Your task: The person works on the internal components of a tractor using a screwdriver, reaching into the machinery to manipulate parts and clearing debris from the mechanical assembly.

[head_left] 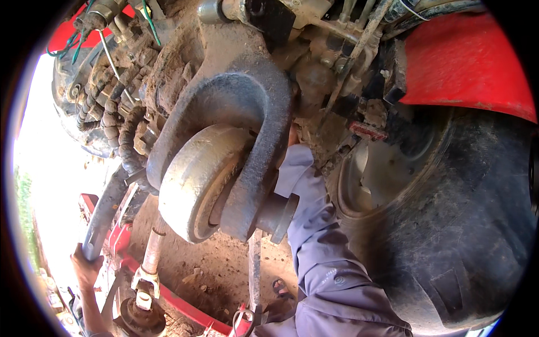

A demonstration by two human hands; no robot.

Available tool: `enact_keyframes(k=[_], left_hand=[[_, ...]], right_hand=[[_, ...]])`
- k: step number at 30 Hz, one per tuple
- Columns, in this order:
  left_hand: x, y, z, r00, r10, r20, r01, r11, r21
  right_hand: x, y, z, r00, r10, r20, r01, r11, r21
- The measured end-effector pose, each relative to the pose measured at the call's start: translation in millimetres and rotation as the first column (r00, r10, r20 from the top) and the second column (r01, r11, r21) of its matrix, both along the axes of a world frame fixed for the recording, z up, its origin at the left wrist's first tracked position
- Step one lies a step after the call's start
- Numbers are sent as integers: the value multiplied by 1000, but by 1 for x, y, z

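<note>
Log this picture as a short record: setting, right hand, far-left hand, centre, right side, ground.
setting: soil-caked machinery, seen close up
right hand: mostly hidden behind the metal fork; its grip cannot be seen; long greyish sleeve
far-left hand: bare, at the lower end of a dark bar; whose it is cannot be told
centre: pale roller between the fork's prongs
right side: large black tyre below a red fender
ground: brown dirt, one sandalled foot
</note>
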State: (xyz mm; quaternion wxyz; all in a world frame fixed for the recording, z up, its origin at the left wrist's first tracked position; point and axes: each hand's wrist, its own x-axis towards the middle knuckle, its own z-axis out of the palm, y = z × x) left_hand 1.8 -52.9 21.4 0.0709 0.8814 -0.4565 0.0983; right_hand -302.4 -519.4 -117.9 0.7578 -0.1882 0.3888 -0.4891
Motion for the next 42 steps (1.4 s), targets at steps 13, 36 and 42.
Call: enact_keyframes(k=[13,36,42], left_hand=[[-2,-6,1,1000,8,-27,-6,998,55],[-3,2,6,1000,16,-26,-15,999,49],[2,3,-2,999,-41,10,41,999,28]], right_hand=[[6,-53,-4,948,-167,-271,90,957,-276],[-29,19,-20,918,172,-357,-238,959,-152],[-16,-8,-20,893,209,-398,-242,970,-34]])
